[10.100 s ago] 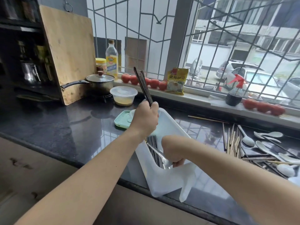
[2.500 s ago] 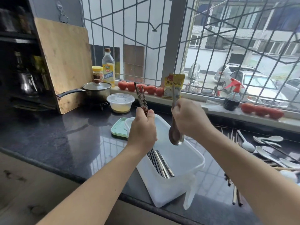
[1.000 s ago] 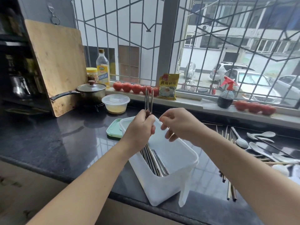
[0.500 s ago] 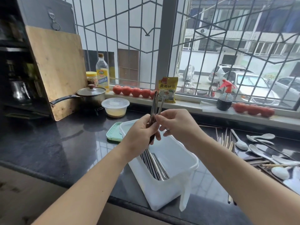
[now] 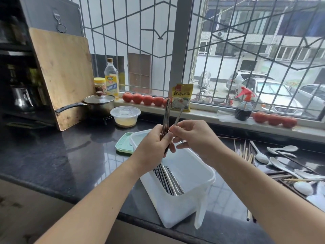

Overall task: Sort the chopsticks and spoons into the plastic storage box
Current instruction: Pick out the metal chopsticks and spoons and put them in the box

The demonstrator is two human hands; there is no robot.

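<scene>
A white translucent plastic storage box (image 5: pixel 191 206) stands on the dark counter in front of me, with several metal chopsticks (image 5: pixel 168 180) lying along its left side. Above the box, my left hand (image 5: pixel 154 147) grips a bundle of dark chopsticks (image 5: pixel 166 113) upright. My right hand (image 5: pixel 195 136) touches it from the right and pinches one metal chopstick (image 5: pixel 179 114) that leans away from the bundle. On the counter to the right lie several white spoons (image 5: pixel 281 166) among loose wooden chopsticks (image 5: pixel 245 150).
A green lid (image 5: pixel 124 143) lies just behind the box. Further back stand a lidded plastic tub (image 5: pixel 125 116), a pot (image 5: pixel 98 103), an oil bottle (image 5: pixel 111 80) and a leaning cutting board (image 5: pixel 61 74). Tomatoes (image 5: pixel 146 99), a yellow packet (image 5: pixel 182 95) and a spray bottle (image 5: pixel 243 104) line the sill.
Ten seconds ago my right hand was down in the tilted box; then it held a spoon up. Now the spoon is gone and it pinches one chopstick at the left hand's bundle.
</scene>
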